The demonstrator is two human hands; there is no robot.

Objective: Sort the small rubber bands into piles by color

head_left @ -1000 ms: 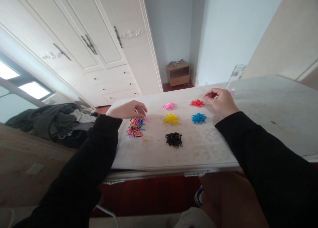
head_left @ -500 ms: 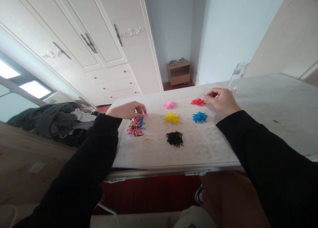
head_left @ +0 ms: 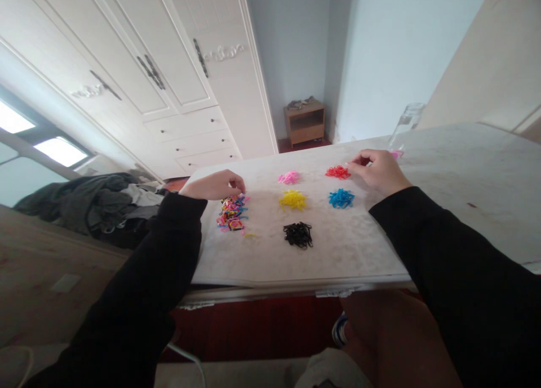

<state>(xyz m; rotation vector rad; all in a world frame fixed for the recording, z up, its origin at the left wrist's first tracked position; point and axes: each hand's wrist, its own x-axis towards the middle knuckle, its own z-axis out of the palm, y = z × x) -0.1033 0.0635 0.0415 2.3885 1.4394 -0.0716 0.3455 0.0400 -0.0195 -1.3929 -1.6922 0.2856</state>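
Note:
My left hand [head_left: 215,185] is bent over the top of a mixed pile of small coloured rubber bands [head_left: 231,213] at the left of the table. Its fingers are curled together, and whatever they pinch is too small to make out. On the far right side, my right hand [head_left: 376,169] has thumb and forefinger together just beside a pile of red rubber bands [head_left: 337,172]; anything between those tips is hidden. Sorted piles of pink bands [head_left: 288,177], yellow bands [head_left: 293,200], blue bands [head_left: 341,198] and black bands [head_left: 298,235] lie between the hands.
The pale table [head_left: 257,264] has its front edge close to my legs. A clear glass bottle [head_left: 406,123] stands behind my right hand, with something pink [head_left: 396,154] near its base. One yellow band [head_left: 250,235] lies loose by the mixed pile. Dark clothes [head_left: 97,202] are heaped left.
My left hand has lifted and drawn back slightly to the left, and a pink band by its fingertips shows more clearly on the pile. My right hand is nearly still.

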